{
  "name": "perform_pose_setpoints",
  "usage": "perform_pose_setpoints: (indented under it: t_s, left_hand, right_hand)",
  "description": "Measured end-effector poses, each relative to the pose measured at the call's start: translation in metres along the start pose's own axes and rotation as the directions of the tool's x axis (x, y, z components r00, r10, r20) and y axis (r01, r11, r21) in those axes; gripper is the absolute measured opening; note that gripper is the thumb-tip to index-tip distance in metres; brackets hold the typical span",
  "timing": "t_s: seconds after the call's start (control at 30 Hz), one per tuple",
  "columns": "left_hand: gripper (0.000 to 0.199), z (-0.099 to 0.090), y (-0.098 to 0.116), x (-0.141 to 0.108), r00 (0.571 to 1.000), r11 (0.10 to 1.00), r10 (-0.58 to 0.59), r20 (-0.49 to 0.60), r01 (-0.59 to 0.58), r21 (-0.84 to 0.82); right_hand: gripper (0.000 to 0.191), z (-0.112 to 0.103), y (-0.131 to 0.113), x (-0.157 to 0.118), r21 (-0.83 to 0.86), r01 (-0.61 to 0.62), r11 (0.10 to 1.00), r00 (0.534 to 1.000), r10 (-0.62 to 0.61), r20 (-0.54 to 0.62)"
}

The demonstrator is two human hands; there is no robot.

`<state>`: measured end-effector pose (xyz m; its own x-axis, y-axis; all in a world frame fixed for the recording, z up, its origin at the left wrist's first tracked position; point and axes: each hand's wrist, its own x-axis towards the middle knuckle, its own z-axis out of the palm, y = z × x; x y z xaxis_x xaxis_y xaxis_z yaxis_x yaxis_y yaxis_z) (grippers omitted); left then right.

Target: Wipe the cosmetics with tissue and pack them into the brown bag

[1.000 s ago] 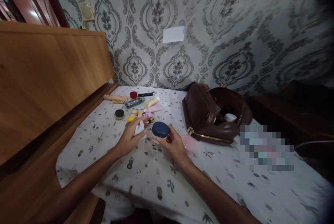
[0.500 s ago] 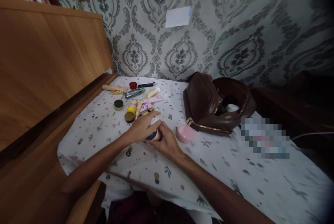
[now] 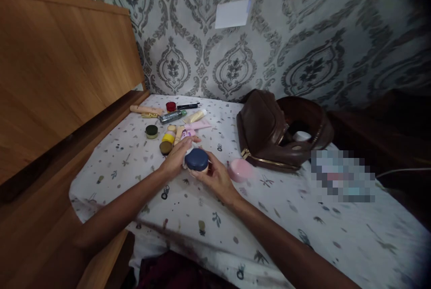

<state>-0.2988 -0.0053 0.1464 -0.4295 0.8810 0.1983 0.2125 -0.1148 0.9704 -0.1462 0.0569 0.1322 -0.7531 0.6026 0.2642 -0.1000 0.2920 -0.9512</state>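
A round jar with a dark blue lid is held above the table in my right hand, whose fingers and thumb wrap its right side. On its left side, my left hand presses a crumpled white tissue or cloth against it; the fingers are partly hidden behind the jar. Just beyond my left hand lie a yellow-banded jar, an olive-gold lidded jar and a pink tube. To the right of my right hand sits a pink round container.
A brown leather bag stands at the back right, with a white lid showing inside. Farther left are a dark green lidded jar, a grey-green bottle and a red-lidded pot. A wooden cabinet borders the left side.
The jar has been turned so its blue lid now faces up toward me. My left hand has shifted slightly left, and the white tissue or cloth shows at the jar's side.
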Motion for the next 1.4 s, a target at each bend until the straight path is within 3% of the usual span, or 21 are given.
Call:
perform_pose_setpoints:
  t_s: [0.2,0.33,0.57,0.7,0.9,1.03,1.13,1.23,1.4]
  left_hand:
    - [0.059,0.0,0.006,-0.007,0.993,0.991,0.107,0.042,-0.11,0.082]
    - [0.057,0.001,0.012,-0.014,0.976,0.954,0.207,0.072,-0.217,0.205]
    - [0.059,0.002,0.006,-0.018,0.928,0.828,0.312,0.203,-0.37,0.421]
    - [0.059,0.001,0.004,-0.017,0.902,0.766,0.357,0.242,-0.432,0.477]
    - [0.058,0.002,0.005,-0.017,0.898,0.741,0.375,0.228,-0.439,0.509]
    - [0.061,0.001,0.007,-0.018,0.892,0.741,0.385,0.238,-0.452,0.496]
    - [0.063,0.0,0.01,-0.02,0.868,0.738,0.426,0.254,-0.496,0.458]
    - [0.052,0.001,0.013,-0.022,0.827,0.724,0.502,0.254,-0.562,0.4]
    - [0.046,0.003,0.013,-0.024,0.788,0.662,0.577,0.214,-0.605,0.443]
  right_hand:
    - [0.052,0.0,-0.005,-0.001,0.101,-0.08,0.992,0.997,0.08,0.007]
    - [0.052,0.0,0.001,0.003,0.118,-0.093,0.989,0.993,0.1,-0.06]
    - [0.05,-0.008,0.008,0.004,-0.061,0.002,0.998,0.988,-0.011,-0.152]
    - [0.062,-0.01,0.012,0.002,-0.159,0.016,0.987,0.987,-0.04,-0.154]
    - [0.067,-0.007,0.013,0.001,-0.216,0.043,0.975,0.984,-0.079,-0.16]
    - [0.067,-0.006,0.007,0.0,-0.223,-0.019,0.975,0.981,-0.025,-0.193]
    - [0.059,-0.005,0.003,0.0,-0.146,-0.064,0.987,0.974,0.03,-0.227]
    - [0.054,-0.005,-0.001,0.0,-0.078,-0.066,0.995,0.972,0.046,-0.232]
    - [0.051,-0.006,-0.007,-0.001,-0.109,-0.072,0.991,0.977,0.048,-0.207]
